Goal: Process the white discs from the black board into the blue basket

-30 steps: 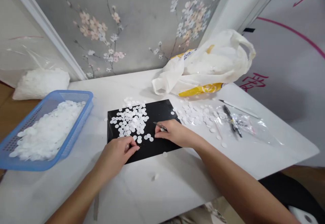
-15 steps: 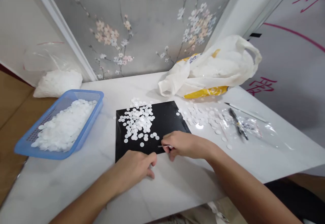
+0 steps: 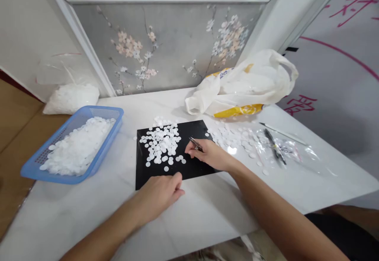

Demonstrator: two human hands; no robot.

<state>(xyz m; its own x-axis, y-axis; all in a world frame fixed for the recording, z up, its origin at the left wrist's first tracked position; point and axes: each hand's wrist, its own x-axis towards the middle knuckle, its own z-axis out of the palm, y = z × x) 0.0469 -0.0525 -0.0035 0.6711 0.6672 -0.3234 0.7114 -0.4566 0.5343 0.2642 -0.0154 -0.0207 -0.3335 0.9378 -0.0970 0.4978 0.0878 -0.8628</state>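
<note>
My right hand (image 3: 207,153) is closed round a pair of tweezers (image 3: 196,144), over the right part of a black board (image 3: 189,170). The tips of the tweezers point up and left. A heap of small white discs (image 3: 162,142) covers the board's left half, with a few lying loose near its front. At the board's front edge rests my left hand (image 3: 161,194), its fingers curled and thumb close to the forefinger. Whatever may be between those fingers is hidden.
A blue basket (image 3: 71,180) of white discs stands left, by a clear bag (image 3: 72,97) of white pieces. Behind lies a white-and-yellow plastic bag (image 3: 245,87). More discs (image 3: 233,134), a black pen (image 3: 274,145), a white pencil-like stick (image 3: 282,133) and clear packets (image 3: 314,162) lie right.
My right hand has moved up and away from the board's front edge, the tweezers now tilted upward. My left thumb and forefinger have come closer together. The view has shifted slightly.
</note>
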